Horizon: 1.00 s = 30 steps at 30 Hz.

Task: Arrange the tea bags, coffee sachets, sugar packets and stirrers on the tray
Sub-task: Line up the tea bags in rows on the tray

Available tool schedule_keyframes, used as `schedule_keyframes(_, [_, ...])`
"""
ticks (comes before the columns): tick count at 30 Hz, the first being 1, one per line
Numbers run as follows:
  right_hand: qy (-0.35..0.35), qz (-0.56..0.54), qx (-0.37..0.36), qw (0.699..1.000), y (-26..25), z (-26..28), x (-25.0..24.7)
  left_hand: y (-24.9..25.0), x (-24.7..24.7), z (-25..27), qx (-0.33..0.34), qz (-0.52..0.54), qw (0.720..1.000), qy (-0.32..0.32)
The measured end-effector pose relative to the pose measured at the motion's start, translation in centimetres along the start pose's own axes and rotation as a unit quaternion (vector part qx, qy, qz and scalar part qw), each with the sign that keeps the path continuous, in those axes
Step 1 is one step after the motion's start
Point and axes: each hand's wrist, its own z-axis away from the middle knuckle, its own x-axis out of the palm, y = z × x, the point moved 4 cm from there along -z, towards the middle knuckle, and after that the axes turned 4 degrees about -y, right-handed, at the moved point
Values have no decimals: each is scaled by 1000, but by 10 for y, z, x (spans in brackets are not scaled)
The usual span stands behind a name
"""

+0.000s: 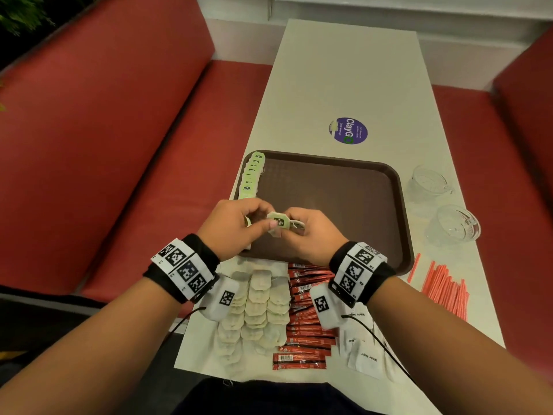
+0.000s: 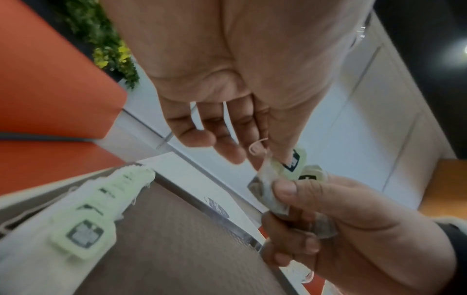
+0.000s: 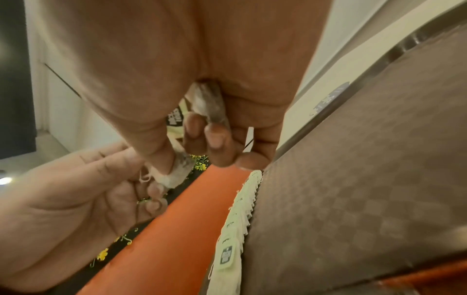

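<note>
Both hands are raised over the near left part of the brown tray [image 1: 344,190], at the centre of the head view, working on a small bunch of tea bags. The right hand [image 1: 311,235] has its fingers [image 2: 285,188] curled and clamped on the held tea bags [image 1: 279,223], thumb pressing the paper pouches against the other fingers, with more bags tucked into the palm. The left hand [image 1: 233,226] pinches a pale green tag at the top of that bunch between thumb and forefinger, the remaining fingers loosely spread, and a loop of string [image 2: 256,147] curls just below them. A row of tea bags [image 1: 251,178] with green tags already lies overlapped along the tray's left edge, running toward the upper left of the frame; the rest of the tray floor is bare. On the white surface [image 1: 344,70] at the lower middle of the frame the loose tea bags [image 1: 257,307] wait in stacks, beside them the red coffee sachets [image 1: 305,322], then the white sugar packets [image 1: 363,357], with the orange stirrers [image 1: 446,289] at the right and two glass cups [image 1: 449,217] above them. The step in hand looks like separating one bag from the bunch to extend the row. The next move probably calls for freeing the tag and string without tangling, then laying the bag at the near end of the row, overlapping the last one.
</note>
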Motion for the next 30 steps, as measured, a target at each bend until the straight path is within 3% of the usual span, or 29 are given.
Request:
schedule_keyframes(4, [25,-14,28,999,5,-7,-8,-9,6,-17,-27,-24,999,-12])
schedule_keyframes(8, [41,-48,72,995,18,-11,-19,-27,-10,-66,-79,-82,992,56])
schedule_keyframes(12, [55,-102,97,989,26,-13,-27,-61,-29,-132,-176,-98,974,105])
schedule_keyframes(17, [57,-85,96,990,29,-19,-33,-84,-28,-188,-253,-163,950,80])
schedule_keyframes(21, [56,-65,94,992,27,-20,-40,-88,-17,-210,-270,-260,927,9])
schedule_keyframes(24, [56,-66,105,991,29,-20,-42,-95,-15,-213,-281,-285,916,3])
schedule_keyframes(28, [53,-79,124,988,36,-18,-41,-94,-15,-214,-234,-280,931,-2])
schedule_keyframes(30, [45,-75,125,988,37,-18,-39,-92,-9,-214,-207,-281,936,-39])
